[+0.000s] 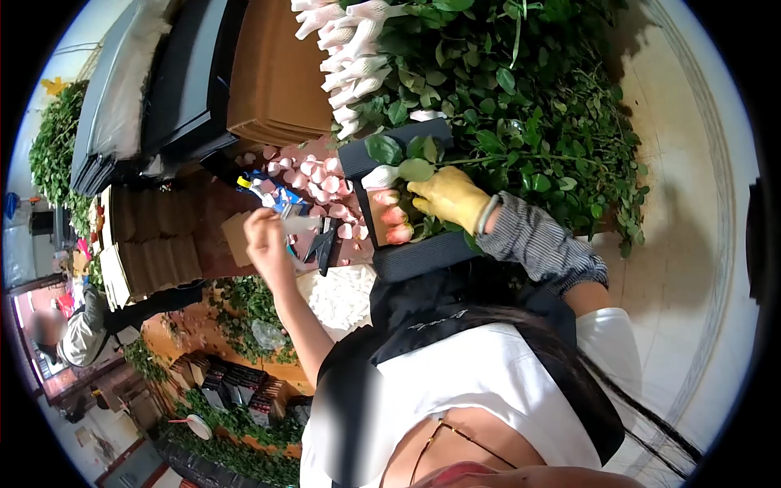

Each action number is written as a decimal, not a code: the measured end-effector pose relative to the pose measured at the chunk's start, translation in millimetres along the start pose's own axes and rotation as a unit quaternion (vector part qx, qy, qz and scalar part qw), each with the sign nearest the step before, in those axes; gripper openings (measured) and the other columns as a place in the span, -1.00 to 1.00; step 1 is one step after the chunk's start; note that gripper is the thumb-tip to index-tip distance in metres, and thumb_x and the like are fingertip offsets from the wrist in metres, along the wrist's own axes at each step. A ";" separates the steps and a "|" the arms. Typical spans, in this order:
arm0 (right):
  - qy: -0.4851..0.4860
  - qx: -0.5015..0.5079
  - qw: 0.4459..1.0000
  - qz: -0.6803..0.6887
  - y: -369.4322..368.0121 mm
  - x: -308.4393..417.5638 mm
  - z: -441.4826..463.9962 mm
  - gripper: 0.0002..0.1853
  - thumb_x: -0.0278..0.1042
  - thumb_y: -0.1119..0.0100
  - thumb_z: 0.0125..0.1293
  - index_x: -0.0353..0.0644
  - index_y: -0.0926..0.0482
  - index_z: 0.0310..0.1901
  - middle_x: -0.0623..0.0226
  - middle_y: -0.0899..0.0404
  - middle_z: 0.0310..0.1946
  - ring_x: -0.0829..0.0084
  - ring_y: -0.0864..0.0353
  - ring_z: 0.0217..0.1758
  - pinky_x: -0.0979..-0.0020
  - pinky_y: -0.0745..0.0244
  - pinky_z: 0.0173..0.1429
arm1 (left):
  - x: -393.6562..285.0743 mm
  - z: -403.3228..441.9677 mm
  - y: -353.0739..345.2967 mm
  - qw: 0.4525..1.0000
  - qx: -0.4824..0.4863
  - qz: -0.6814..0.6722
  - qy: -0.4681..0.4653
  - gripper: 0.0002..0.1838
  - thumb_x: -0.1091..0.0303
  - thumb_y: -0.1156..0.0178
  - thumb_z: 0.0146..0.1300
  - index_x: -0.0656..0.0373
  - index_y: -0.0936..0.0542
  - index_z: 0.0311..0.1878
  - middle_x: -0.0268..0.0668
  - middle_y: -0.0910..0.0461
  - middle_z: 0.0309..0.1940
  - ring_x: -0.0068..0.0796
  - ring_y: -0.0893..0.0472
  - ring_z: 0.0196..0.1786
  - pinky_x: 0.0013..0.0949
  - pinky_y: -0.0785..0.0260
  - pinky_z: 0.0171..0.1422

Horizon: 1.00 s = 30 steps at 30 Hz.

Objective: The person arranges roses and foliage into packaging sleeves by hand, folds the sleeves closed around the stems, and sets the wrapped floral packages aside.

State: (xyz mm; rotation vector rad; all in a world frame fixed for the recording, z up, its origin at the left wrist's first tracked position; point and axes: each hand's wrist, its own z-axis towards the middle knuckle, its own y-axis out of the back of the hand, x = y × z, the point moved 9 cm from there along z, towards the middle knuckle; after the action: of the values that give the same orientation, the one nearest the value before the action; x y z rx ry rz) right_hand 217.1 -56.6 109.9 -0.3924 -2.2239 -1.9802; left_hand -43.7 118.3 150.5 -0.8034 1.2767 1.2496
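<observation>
Shirt (468,370) | right hand (447,199) between dark edges (427,256), beside roses (395,216) | left hand (270,244) outside

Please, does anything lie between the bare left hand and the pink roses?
Yes: a black tool, loose petals and a black strip lie between the left hand and pink roses; the hand's height is unclear.

1. On my remote feed, a pale expanse (683,244) curves along the right; floor or wall, I can't tell.
2. Bright light falls across it, leaving soft shadows.
3. I see a reddish surface (215,220) left of centre.
4. Lower left, orange-brown ground (185,332) carries scattered greenery.
5. Upper left, I make out a whitish wall or ceiling (81,41).
</observation>
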 end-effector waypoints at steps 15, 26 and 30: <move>-0.035 -0.069 0.988 -0.136 -50.9 -29.3 21.5 -0.85 -0.29 -0.11 0.29 -0.11 -0.63 -0.26 0.35 -0.69 -0.49 0.29 -0.72 -0.37 0.22 -0.48 -0.26 | 12.8 -43.2 -172.0 0.950 0.226 0.209 -0.060 -0.77 0.20 -0.22 0.37 0.19 -0.65 -0.23 -0.10 -0.66 -0.43 0.05 -0.65 -0.33 -0.12 -0.47 -0.26; -0.072 -0.095 0.991 -0.053 -36.1 -34.0 23.5 -0.92 -0.33 -0.18 0.22 -0.07 -0.62 -0.37 0.31 -0.66 -0.57 0.26 -0.71 -0.42 0.17 -0.49 -0.34 | 22.0 -18.3 -89.3 0.915 0.100 0.388 0.037 -0.68 0.05 -0.24 0.37 0.13 -0.68 -0.25 0.02 -0.67 -0.41 0.12 -0.68 -0.31 0.04 -0.48 -0.23; -0.068 -0.128 0.989 -0.021 -38.8 -35.4 19.5 -0.89 -0.33 -0.27 0.15 -0.15 -0.58 -0.37 0.25 -0.64 -0.42 0.25 -0.68 -0.27 0.24 -0.54 -0.20 | 30.3 -29.1 -137.5 0.887 0.159 0.432 0.031 -0.52 -0.08 -0.15 0.42 0.22 -0.71 -0.25 0.06 -0.66 -0.44 0.14 -0.67 -0.30 0.04 -0.49 -0.21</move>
State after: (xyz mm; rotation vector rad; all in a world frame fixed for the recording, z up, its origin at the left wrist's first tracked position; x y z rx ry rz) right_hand 241.4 -44.8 60.7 -0.5295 -2.0701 -2.3375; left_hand 76.6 68.8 89.4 0.0090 1.9317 1.6274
